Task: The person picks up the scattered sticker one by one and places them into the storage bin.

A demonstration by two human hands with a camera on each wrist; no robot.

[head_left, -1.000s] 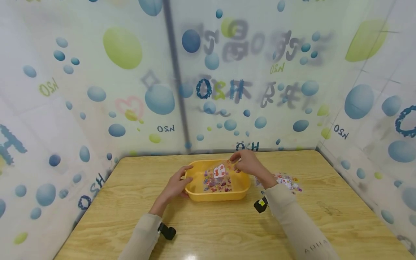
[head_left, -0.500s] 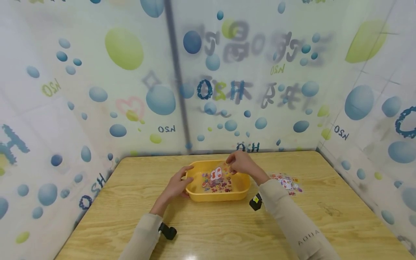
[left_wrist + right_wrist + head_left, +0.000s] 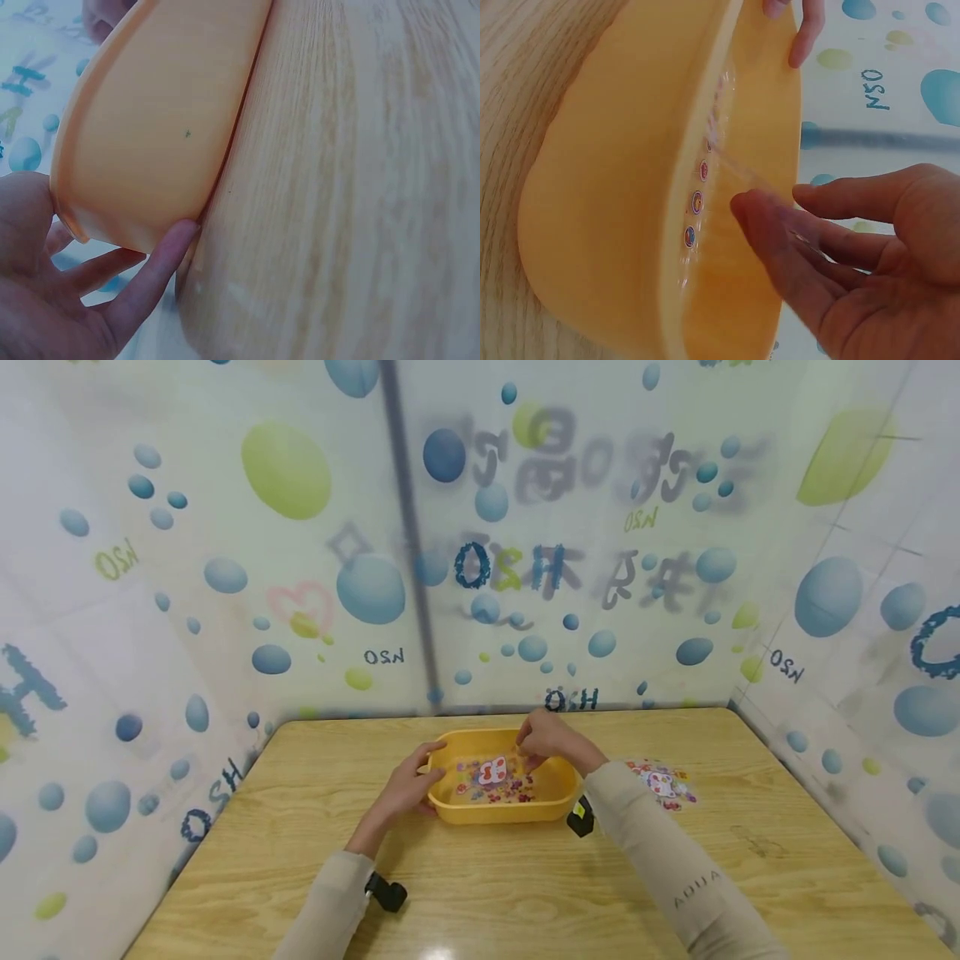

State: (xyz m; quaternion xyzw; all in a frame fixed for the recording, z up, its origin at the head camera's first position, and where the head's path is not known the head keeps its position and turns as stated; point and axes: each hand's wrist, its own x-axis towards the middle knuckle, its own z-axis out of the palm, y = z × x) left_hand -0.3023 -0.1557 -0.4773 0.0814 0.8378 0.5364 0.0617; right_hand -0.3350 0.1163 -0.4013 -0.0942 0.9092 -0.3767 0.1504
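Observation:
My left hand (image 3: 405, 785) grips the left end of a yellow plastic basin (image 3: 502, 814). In the left wrist view its fingers (image 3: 157, 262) spread along the outside of the basin wall (image 3: 150, 127). My right hand (image 3: 551, 739) is over the right part of the basin and pinches a clear sticker sheet (image 3: 492, 771) with a white-and-red cartoon figure. The sheet slants down to the left inside the basin. Other small colourful stickers (image 3: 697, 202) lie below it on the basin floor, seen in the right wrist view, partly hidden by the wall.
Another sticker sheet (image 3: 662, 783) with a cartoon figure lies on the wooden table (image 3: 480, 893) to the right of the basin, near the right sleeve (image 3: 660, 852). A bubble-printed curtain (image 3: 495, 635) hangs right behind the table's far edge.
My right hand has moved left and lower with the sticker sheet, which now lies flatter over the stickers in the basin. The left hand has kept its place on the basin.

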